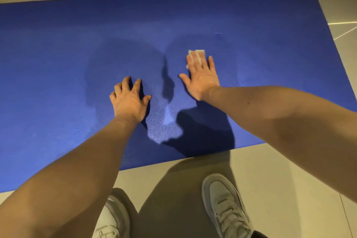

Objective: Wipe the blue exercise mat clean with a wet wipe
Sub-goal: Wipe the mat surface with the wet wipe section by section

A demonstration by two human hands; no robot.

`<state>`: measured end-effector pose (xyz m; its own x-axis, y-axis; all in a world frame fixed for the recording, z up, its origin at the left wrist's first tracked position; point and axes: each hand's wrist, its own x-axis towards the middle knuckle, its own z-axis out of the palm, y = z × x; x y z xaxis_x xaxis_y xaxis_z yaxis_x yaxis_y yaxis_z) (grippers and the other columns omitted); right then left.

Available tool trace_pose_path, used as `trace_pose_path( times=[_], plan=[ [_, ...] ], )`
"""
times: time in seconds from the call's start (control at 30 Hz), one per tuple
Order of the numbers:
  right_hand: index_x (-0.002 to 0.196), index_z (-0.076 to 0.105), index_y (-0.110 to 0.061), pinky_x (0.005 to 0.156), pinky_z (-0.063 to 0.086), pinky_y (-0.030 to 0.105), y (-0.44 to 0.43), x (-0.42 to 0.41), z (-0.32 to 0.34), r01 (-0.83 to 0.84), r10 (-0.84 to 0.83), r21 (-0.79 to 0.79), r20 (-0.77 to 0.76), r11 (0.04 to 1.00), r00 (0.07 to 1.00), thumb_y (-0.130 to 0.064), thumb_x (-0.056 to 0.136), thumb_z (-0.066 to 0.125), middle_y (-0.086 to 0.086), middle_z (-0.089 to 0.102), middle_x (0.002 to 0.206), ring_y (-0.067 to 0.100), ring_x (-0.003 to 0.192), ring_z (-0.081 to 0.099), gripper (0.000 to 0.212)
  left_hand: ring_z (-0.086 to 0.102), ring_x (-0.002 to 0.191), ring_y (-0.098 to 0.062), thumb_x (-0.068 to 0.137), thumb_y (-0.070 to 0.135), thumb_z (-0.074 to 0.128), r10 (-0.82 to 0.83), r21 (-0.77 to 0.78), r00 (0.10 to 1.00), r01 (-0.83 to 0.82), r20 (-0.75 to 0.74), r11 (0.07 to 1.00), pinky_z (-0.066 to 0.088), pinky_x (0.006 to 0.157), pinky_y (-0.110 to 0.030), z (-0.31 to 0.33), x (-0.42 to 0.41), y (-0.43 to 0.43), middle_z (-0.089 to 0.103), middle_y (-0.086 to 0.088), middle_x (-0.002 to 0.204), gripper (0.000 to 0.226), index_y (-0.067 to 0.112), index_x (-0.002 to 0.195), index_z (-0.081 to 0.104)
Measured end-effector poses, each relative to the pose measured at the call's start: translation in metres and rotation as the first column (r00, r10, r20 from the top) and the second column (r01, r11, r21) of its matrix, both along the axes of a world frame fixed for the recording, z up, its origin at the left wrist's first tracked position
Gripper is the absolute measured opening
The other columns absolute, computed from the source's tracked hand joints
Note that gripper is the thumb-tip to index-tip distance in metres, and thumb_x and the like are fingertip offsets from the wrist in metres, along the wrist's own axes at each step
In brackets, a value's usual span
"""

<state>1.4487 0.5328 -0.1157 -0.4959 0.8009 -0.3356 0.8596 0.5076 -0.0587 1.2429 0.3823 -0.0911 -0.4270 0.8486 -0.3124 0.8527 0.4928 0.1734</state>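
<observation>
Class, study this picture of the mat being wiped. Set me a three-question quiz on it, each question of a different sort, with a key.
1. True or false: the wipe lies under the left hand.
2. Where do the shoes stand? A: on the mat. B: on the floor beside the mat. C: out of view.
3. Fill in: the left hand's fingertips rest on the bare ____.
Key: 1 false, the wipe lies under the right hand's flat fingers. 2 B. 3 mat.
</observation>
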Motion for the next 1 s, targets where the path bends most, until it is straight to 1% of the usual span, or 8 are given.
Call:
trace_pose_path(
  times=[0.13,0.27,0.43,0.6,0.73,0.83,0.9,1.0],
  plan=[
    [0.162,-0.007,-0.009,0.125,-0.013,0.051,-0.006,-0.028,0.001,0.204,-0.204,-0.018,-0.027,0.979,0.979,-0.066,0.101,0.013,0.009,-0.016,0.17,0.032,0.154,-0.022,0.085,0.02,0.142,-0.034,0.097,0.054,0.051,0.002,0.004,1.0,-0.002,0.003,1.0,0.02,0.115,-0.049,-0.001,-0.004,0.004,0.019,-0.007,0.161,0.068,0.026,0.155,0.032],
    [0.163,0.002,-0.012,0.125,-0.012,0.051,-0.033,-0.067,-0.001,-0.07,0.06,-0.073,-0.126,0.995,0.99,-0.063,0.103,0.024,0.003,-0.012,0.171,0.031,0.154,-0.022,0.082,0.02,0.141,-0.034,0.097,0.054,0.053,0.0,0.002,1.0,0.0,-0.005,1.0,0.02,0.114,-0.049,-0.002,-0.009,0.01,0.019,-0.007,0.162,0.068,0.026,0.155,0.032],
    [0.163,-0.004,-0.025,0.122,-0.011,0.06,-0.015,-0.057,-0.004,-0.28,0.279,-0.034,-0.028,0.959,0.96,-0.065,0.103,0.013,-0.007,-0.016,0.17,0.035,0.153,-0.024,0.075,0.02,0.142,-0.035,0.096,0.053,0.054,-0.006,0.019,1.0,0.006,-0.003,1.0,0.021,0.113,-0.05,-0.003,-0.011,0.024,0.02,-0.007,0.162,0.067,0.026,0.154,0.033],
    [0.163,-0.009,-0.015,0.124,-0.012,0.055,0.033,-0.02,0.0,0.036,-0.037,0.011,0.045,0.999,0.998,-0.066,0.101,0.008,0.002,-0.017,0.17,0.026,0.155,-0.021,0.082,0.019,0.143,-0.034,0.097,0.054,0.053,-0.019,0.009,1.0,0.019,-0.007,1.0,0.02,0.114,-0.049,-0.002,-0.013,0.033,0.019,-0.007,0.162,0.069,0.026,0.155,0.03],
    [0.161,-0.01,-0.007,0.124,-0.012,0.052,0.02,-0.053,-0.001,0.185,-0.185,-0.014,0.004,0.983,0.983,-0.066,0.101,0.012,0.011,-0.018,0.169,0.033,0.153,-0.024,0.087,0.018,0.143,-0.034,0.097,0.055,0.052,-0.016,-0.009,1.0,0.016,-0.012,1.0,0.019,0.115,-0.05,-0.002,-0.017,0.036,0.017,-0.007,0.163,0.07,0.027,0.156,0.029],
    [0.162,-0.006,-0.008,0.126,-0.01,0.05,-0.006,-0.086,-0.004,-0.056,0.05,-0.072,-0.092,0.996,0.995,-0.063,0.103,0.022,0.008,-0.016,0.17,0.031,0.153,-0.026,0.085,0.018,0.143,-0.034,0.097,0.056,0.05,-0.026,-0.017,0.999,0.025,-0.023,1.0,0.02,0.115,-0.049,-0.003,-0.02,0.037,0.015,-0.007,0.163,0.07,0.027,0.156,0.028],
    [0.163,-0.004,-0.011,0.126,-0.006,0.049,-0.014,-0.095,-0.006,-0.25,0.247,-0.047,-0.052,0.967,0.968,-0.06,0.105,0.019,0.005,-0.014,0.17,0.029,0.154,-0.024,0.079,0.018,0.143,-0.034,0.097,0.057,0.049,-0.026,-0.004,1.0,0.026,-0.014,1.0,0.02,0.114,-0.049,-0.003,-0.022,0.038,0.016,-0.008,0.164,0.07,0.026,0.156,0.028],
    [0.163,-0.003,-0.015,0.127,-0.007,0.047,0.003,-0.087,-0.004,-0.347,0.344,-0.027,-0.074,0.937,0.936,-0.056,0.106,0.021,0.0,-0.01,0.171,0.023,0.155,-0.02,0.074,0.017,0.144,-0.034,0.097,0.057,0.05,-0.027,-0.017,0.999,0.026,-0.025,1.0,0.019,0.115,-0.05,-0.003,-0.023,0.042,0.015,-0.007,0.164,0.071,0.027,0.157,0.027]
  ],
)
